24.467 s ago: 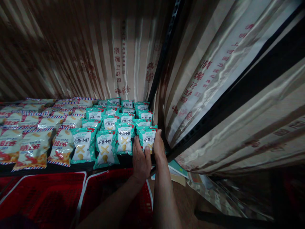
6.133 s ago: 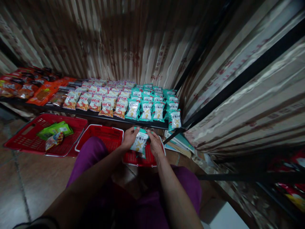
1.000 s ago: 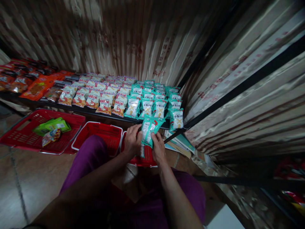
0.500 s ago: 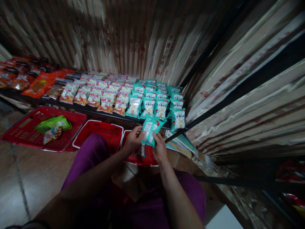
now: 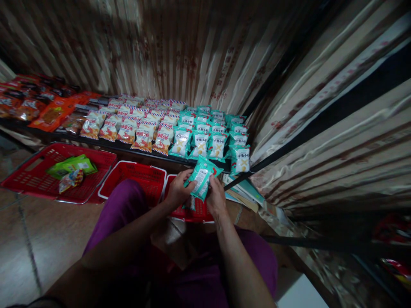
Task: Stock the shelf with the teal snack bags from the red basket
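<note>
A teal snack packet (image 5: pixel 201 179), its printed back facing up, is held between both hands in front of the shelf edge. My left hand (image 5: pixel 180 187) grips its left side, thumb on top. On its right side my right hand (image 5: pixel 215 196) is closed, thumb against the wrapper. Rows of matching teal packets (image 5: pixel 201 144) stand on the shelf just beyond. Under the held packet is a red basket (image 5: pixel 201 214) with another small packet (image 5: pixel 191 202) in it, partly covered.
White-and-orange packets (image 5: pixel 143 134) and orange packages (image 5: pixel 53 114) line the shelf (image 5: pixel 123 150) leftward. Below stand a red basket (image 5: pixel 136 182) and another (image 5: pixel 35 184) holding green packets (image 5: pixel 69 166). A black post slants at right, near papers (image 5: pixel 245 194) on the floor.
The held packet has turned slightly clockwise and lies flatter between my hands. Both hands have shifted only a little.
</note>
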A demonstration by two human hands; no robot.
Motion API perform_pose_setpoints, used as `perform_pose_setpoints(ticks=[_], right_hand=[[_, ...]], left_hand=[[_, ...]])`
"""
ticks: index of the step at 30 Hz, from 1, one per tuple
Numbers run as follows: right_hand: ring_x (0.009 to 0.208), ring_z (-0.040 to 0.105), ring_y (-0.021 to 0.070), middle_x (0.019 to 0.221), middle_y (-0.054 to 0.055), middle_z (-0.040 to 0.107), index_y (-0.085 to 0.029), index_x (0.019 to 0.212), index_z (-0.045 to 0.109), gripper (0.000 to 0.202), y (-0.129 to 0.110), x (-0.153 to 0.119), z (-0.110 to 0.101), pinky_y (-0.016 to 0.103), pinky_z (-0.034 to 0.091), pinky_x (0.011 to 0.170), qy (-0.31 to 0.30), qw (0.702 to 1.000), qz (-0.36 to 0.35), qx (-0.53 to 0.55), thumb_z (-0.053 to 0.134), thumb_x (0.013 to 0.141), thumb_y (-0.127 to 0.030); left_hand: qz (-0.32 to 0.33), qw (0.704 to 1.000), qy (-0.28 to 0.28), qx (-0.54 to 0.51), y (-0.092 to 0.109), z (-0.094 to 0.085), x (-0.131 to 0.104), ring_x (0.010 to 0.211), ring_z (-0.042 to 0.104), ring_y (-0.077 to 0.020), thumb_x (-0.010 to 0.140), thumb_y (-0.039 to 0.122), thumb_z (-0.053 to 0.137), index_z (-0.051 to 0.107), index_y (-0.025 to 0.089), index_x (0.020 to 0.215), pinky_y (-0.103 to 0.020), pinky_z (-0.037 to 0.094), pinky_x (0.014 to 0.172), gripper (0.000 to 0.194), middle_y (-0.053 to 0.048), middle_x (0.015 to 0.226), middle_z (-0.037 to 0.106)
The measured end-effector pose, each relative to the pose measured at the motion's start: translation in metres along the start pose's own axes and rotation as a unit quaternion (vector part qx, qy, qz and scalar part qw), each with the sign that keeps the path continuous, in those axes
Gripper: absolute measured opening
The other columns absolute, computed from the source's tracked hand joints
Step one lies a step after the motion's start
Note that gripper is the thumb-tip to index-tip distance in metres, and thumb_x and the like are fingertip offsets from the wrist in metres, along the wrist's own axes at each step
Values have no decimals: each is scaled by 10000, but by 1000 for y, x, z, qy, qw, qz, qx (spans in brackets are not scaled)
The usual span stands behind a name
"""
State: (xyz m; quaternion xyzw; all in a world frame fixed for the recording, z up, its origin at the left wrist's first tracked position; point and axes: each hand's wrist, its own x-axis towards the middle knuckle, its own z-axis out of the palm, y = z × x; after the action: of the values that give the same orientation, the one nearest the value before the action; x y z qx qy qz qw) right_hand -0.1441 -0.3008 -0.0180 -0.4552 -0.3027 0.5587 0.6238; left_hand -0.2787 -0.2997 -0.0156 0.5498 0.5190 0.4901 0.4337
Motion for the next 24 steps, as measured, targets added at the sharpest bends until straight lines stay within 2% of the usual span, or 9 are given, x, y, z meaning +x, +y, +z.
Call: perform_pose_setpoints(ticks=[5, 9, 11, 14, 16, 20, 24], right_hand=[[870, 656, 211, 889, 17, 727, -210, 987, 665, 415, -4, -4, 3, 335, 504, 784, -3, 1000, 22, 12, 718, 671, -474], [896, 656, 223, 936, 20, 727, -217, 998, 677, 428, -8, -8, 9, 350, 513, 796, -28, 999, 32, 1, 744, 647, -454], [904, 656, 225, 926, 15, 729, -225, 966, 690, 393, -12, -11, 13, 352, 515, 799, -40, 999, 33, -9, 740, 653, -458], [906, 656, 229, 897, 15, 733, -228, 937, 697, 386, -17, -15, 17, 347, 518, 792, -40, 998, 33, -32, 734, 651, -483], [902, 658, 230, 886, 17, 735, -222, 930, 696, 401, -17, -16, 18, 343, 522, 784, -37, 998, 38, -35, 738, 640, -496], [878, 666, 228, 863, 15, 735, -217, 943, 684, 416, -11, -14, 13, 346, 528, 767, -33, 998, 45, -23, 738, 642, -499], [844, 673, 223, 821, 12, 733, -208, 929, 678, 417, -6, -9, 8, 351, 532, 762, 2, 999, 31, -22, 750, 631, -491]], left_hand=[[-88, 987, -18, -130, 13, 1, 15, 852, 618, -176, 715, 339, 687, 652, 152, 987, -293, 497, 787, 333, -78, 948, 666], [-88, 970, -44, -220, 27, 0, 29, 772, 616, -161, 700, 428, 697, 645, 135, 885, -271, 496, 732, 350, -52, 829, 682], [-82, 973, -29, -213, 30, 1, 32, 710, 595, -145, 715, 452, 672, 634, 137, 815, -245, 483, 660, 333, -28, 749, 665], [-84, 980, 33, -175, 29, 4, 34, 628, 542, -116, 729, 449, 646, 606, 148, 730, -201, 427, 558, 303, 11, 655, 614], [-89, 982, 54, -158, 27, 6, 35, 587, 504, -100, 741, 451, 625, 588, 153, 686, -187, 388, 520, 305, 30, 603, 570], [-80, 987, 28, -138, 25, 2, 37, 551, 454, -81, 759, 460, 590, 540, 158, 608, -180, 351, 499, 341, 48, 555, 501], [-88, 981, -19, -170, 27, -2, 34, 633, 531, -99, 712, 455, 656, 582, 152, 702, -195, 414, 576, 312, 23, 657, 587]])
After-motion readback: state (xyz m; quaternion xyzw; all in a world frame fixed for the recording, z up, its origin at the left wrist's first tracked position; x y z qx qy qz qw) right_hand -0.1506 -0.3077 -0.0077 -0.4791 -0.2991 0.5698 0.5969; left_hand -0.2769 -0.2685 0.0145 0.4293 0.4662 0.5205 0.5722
